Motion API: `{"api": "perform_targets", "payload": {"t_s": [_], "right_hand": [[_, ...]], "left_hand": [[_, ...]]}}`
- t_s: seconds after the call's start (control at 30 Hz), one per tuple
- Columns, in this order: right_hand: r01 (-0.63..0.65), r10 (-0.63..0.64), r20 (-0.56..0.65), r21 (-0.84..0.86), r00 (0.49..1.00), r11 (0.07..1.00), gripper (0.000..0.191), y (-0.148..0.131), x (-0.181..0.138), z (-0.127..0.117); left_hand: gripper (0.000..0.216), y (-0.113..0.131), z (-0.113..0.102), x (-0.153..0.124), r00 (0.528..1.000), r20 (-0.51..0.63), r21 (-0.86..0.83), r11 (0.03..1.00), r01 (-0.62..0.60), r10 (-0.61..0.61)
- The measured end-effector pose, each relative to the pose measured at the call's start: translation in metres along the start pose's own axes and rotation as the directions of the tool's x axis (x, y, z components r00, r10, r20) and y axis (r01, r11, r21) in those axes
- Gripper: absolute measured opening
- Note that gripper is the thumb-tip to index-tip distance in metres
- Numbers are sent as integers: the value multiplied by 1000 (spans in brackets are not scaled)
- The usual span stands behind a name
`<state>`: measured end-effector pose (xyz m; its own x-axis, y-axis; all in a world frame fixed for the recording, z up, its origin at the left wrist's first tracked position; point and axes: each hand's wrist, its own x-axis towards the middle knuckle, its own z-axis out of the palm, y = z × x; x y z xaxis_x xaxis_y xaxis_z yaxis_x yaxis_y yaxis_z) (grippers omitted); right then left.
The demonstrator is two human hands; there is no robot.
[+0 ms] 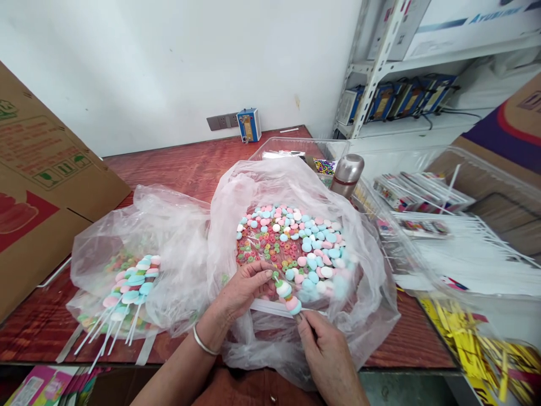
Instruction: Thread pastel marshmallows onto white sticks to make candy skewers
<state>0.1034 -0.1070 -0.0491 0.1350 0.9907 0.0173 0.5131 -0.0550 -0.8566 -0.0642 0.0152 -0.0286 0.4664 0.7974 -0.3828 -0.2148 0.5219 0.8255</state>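
My right hand (323,344) is closed on the lower end of a candy skewer (291,303), a stick threaded with blue, pink and white pieces and small rings. At its upper tip, the thumb and fingers of my left hand (249,285) pinch a small green candy ring (276,276). Under both hands spreads an open clear plastic bag (230,208). Inside it lie pastel marshmallow-like discs (315,246) at the back and right, with loose coloured rings (287,249) nearer the middle. Finished-looking candy sticks (135,282) rest on another plastic bag (173,220) at the left.
A steel flask (347,175) stands behind the bag. Clear plastic bins (406,265) at the right hold white sticks and packets. A cardboard box (51,163) borders the left side. Yellow strips (482,349) lie at lower right; a metal shelf (376,73) rises behind.
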Motion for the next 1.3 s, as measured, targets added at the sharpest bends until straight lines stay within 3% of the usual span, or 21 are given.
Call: {"api": "perform_targets", "payload": {"t_s": [0.23,0.37,0.53,0.7,0.8,0.97,1.1,1.17,1.23,1.3], "right_hand": [[-4,4,10,0,1000,1000,34,-8,0,-1],[95,-106,-71,-138,992,986,32,-13,0,3],[141,-203,-144,-354,969,925,40,-10,0,8],[108,-191,-167,-413,967,904,45,-4,-3,14],[51,-128,-150,-436,980,898,46,-5,-4,15],[30,-42,-23,-384,999,923,38,-17,4,10],[45,-40,24,-314,999,948,37,-26,18,7],[41,-48,-16,-307,999,951,33,-26,27,-1],[-20,-17,-102,-353,995,935,26,-24,37,-13],[-81,29,-130,-413,991,907,23,-21,48,-24]], "left_hand": [[26,-2,6,-1,999,23,-75,997,-35,36],[24,-1,14,-2,999,35,-130,992,4,1],[23,3,42,-8,997,0,-318,945,-78,82],[26,-9,69,-13,984,-94,-383,906,-177,152],[29,-21,75,-15,973,-137,-289,932,-218,185],[37,-31,75,-20,968,-166,-114,971,-210,190],[38,-30,65,-16,966,-166,-84,973,-213,197],[42,-26,55,-8,959,-190,-46,973,-225,212],[39,-20,44,2,932,-207,162,950,-268,298],[23,-16,35,12,893,-131,496,808,-317,431]]}}
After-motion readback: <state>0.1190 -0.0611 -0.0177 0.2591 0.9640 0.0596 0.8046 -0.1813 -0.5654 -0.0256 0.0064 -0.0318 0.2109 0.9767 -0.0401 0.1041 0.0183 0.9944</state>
